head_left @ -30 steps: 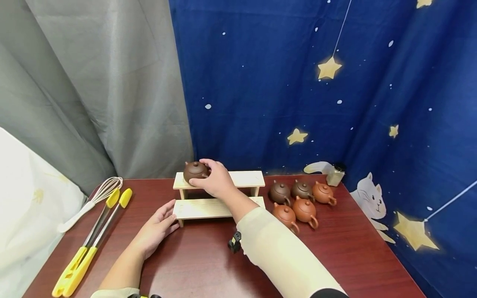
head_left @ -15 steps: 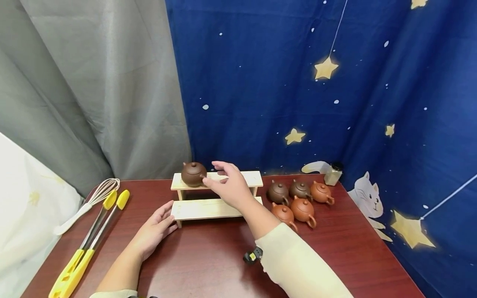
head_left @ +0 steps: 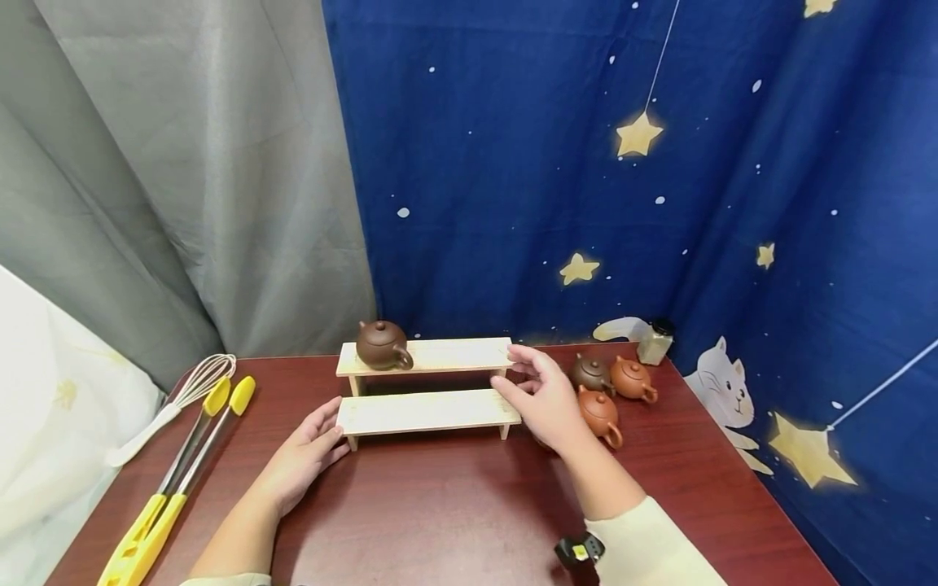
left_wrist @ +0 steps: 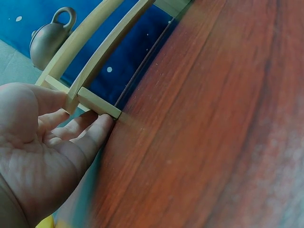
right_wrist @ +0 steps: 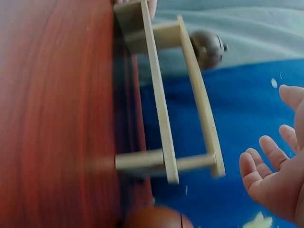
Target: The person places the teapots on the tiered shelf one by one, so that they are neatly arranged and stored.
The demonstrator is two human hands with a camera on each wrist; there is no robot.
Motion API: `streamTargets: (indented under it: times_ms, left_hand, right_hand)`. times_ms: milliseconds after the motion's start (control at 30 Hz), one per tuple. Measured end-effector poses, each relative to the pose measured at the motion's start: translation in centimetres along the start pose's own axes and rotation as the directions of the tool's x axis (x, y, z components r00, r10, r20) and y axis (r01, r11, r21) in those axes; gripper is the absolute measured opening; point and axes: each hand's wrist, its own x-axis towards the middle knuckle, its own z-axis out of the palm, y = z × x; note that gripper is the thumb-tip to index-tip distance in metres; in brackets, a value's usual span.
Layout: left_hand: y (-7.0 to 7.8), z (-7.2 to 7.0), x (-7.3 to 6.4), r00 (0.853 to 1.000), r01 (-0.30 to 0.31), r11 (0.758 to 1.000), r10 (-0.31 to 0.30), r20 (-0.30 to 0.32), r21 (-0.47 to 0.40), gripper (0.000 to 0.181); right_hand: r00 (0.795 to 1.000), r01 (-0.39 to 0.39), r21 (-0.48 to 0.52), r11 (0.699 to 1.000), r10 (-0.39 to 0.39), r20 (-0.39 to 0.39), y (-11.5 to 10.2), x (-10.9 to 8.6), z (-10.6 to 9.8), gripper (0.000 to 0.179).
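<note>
My left hand (head_left: 306,456) grips the left end of a two-tier wooden shelf (head_left: 428,413), its fingers and thumb at the board's corner and short leg (left_wrist: 98,102). A dark brown teapot (head_left: 382,345) sits upright at the left of the upper tier, handle toward the front right. My right hand (head_left: 545,403) holds nothing; its fingers are spread and relaxed near the shelf's right end. Beyond it stand a dark brown teapot (head_left: 592,373) and two orange-brown teapots, one behind (head_left: 633,378) and one in front (head_left: 598,413). The hand and arm hide the teapots to their left.
Yellow-tipped tongs (head_left: 176,488) and a whisk (head_left: 183,399) lie along the left side of the red-brown table (head_left: 425,521). A small jar with a black lid (head_left: 655,342) stands at the back right. Grey and blue curtains (head_left: 484,163) hang behind the table.
My right hand has let go of the dark teapot on the upper tier and moved right and toward the front, past the shelf's right end. The left hand has stayed on the shelf.
</note>
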Motion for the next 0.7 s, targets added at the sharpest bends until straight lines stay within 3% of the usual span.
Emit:
streamTargets:
  times_ms: [367, 700]
  left_hand:
    - [0.1, 0.1, 0.0, 1.000, 0.001, 1.000, -0.001, -0.001, 0.003, 0.068]
    - [0.0, 0.2, 0.0, 1.000, -0.015, 1.000, 0.015, -0.007, 0.015, 0.066]
  right_hand:
    - [0.993, -0.092, -0.076, 0.993, 0.086, -0.086, 3.8, -2.1, -6.5, 0.053]
    - [0.978, -0.182, -0.151, 0.972, 0.163, -0.128, 7.2, -3.3, -10.1, 0.060]
